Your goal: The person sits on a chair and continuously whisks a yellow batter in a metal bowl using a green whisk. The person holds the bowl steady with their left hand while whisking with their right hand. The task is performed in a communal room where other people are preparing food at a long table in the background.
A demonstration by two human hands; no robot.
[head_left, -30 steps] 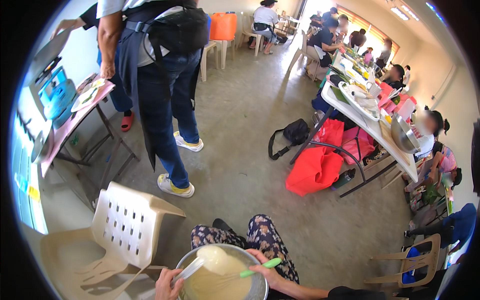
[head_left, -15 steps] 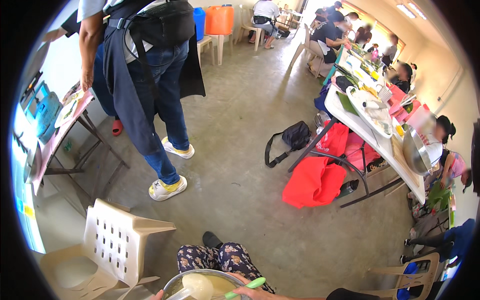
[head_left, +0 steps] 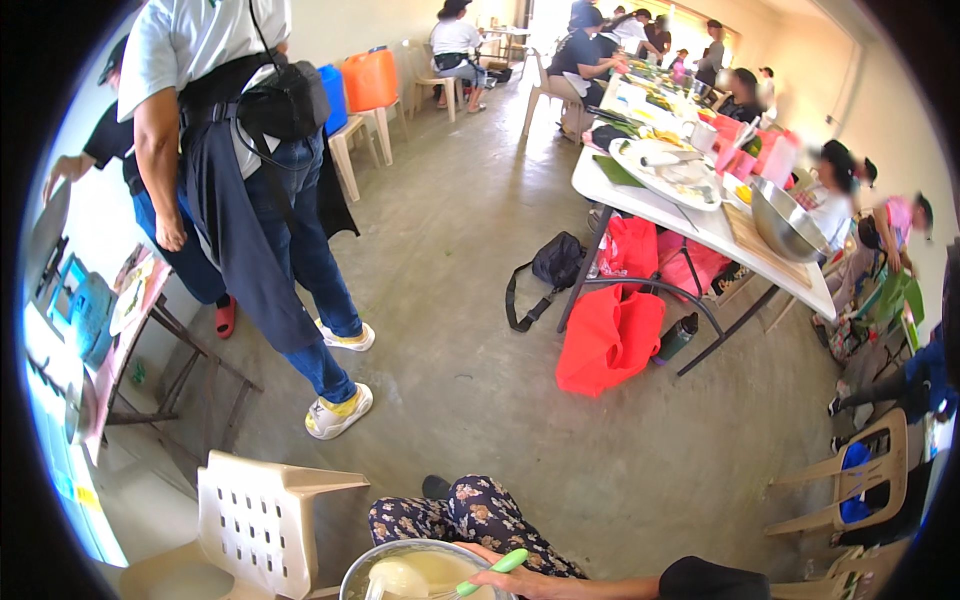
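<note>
At the lower edge, by my lap, is a round metal bowl [head_left: 352, 577] with a pale, creamy yellow mixture [head_left: 436, 566] in it. My right hand [head_left: 503, 580] is at the bowl's right side, closed around a light green handle [head_left: 508, 562]; some of its fingers lie along the rim. The handle belongs to a slim utensil whose thin lower part dips toward the mixture, its working end not clearly visible. A whitish ladle or big spoon [head_left: 398, 577] rests in the bowl, coated with mixture. My left hand is out of the picture.
Left of the bowl stands a beige plastic chair [head_left: 255, 520]. A person [head_left: 290, 230] stands ahead, beside a small table [head_left: 150, 285]. On the right, a long white table [head_left: 690, 215] carries trays and a steel basin [head_left: 785, 220]. Red bags [head_left: 612, 340] and a black bag [head_left: 558, 260] lie below.
My view has turned slightly right, so the surroundings sit further left. My left fingers, earlier at the bowl's left rim, are out of sight. The right hand still grips the green handle.
</note>
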